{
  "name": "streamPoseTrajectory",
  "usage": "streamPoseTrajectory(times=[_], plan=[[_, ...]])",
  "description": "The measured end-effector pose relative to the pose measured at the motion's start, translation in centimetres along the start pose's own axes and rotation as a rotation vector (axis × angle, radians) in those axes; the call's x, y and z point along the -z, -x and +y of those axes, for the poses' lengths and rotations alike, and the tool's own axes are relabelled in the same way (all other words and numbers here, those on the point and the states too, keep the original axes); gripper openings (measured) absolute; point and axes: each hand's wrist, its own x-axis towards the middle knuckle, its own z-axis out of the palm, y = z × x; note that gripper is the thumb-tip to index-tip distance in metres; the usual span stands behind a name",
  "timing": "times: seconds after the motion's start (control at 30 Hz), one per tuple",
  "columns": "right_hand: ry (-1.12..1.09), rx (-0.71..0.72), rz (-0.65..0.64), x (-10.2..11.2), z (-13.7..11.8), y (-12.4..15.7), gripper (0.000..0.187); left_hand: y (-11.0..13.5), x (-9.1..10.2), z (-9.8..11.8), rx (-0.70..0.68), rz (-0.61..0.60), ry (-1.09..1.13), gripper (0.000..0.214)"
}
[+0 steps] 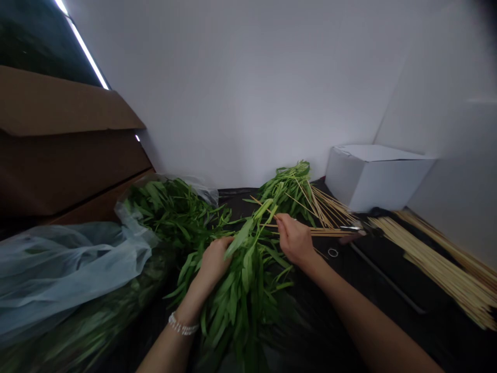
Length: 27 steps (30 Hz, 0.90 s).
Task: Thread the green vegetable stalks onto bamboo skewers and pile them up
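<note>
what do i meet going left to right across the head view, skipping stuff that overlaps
Cardboard box → bracelet → left hand → right hand → white ring → stick pile at the far right.

Plain pale wall [240,93] (rather dim)

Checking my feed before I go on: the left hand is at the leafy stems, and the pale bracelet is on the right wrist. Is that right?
Not quite: the head view shows the pale bracelet on the left wrist, not the right. The left hand is at the leafy stems.
</note>
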Motion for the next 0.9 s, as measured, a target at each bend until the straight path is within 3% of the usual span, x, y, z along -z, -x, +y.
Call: streamPoseTrajectory(times=[0.17,0.27,0.37,0.5,0.7,0.9], plan=[[0.000,0.017,-0.012,0.0,-0.2,0.0,0.025,-0.2,0.3,0.4,-0.081,0.061,0.084,0.015],[0.000,0.018,-0.009,0.1,-0.3,0.0,0.025,-0.2,0.7,1.3,-0.122,0.233,0.186,0.019],[-0.002,0.024,-0.013,0.1,-0.4,0.0,0.025,-0.2,0.8,1.7,-0.046,0.386,0.354,0.023],[-0.009,0.047,-0.015,-0.2,-0.2,0.1,0.026,-0.8,0.5,1.2,0.041,0.460,0.599,0.025],[0.026,0.122,-0.065,-0.7,-0.2,0.4,0.024,-1.4,0.6,1.0,0.045,0.443,0.958,0.030],[0.148,0.194,-0.304,-0.9,-0.9,0.8,0.025,-1.1,1.1,1.5,0.198,0.300,1.224,0.053]])
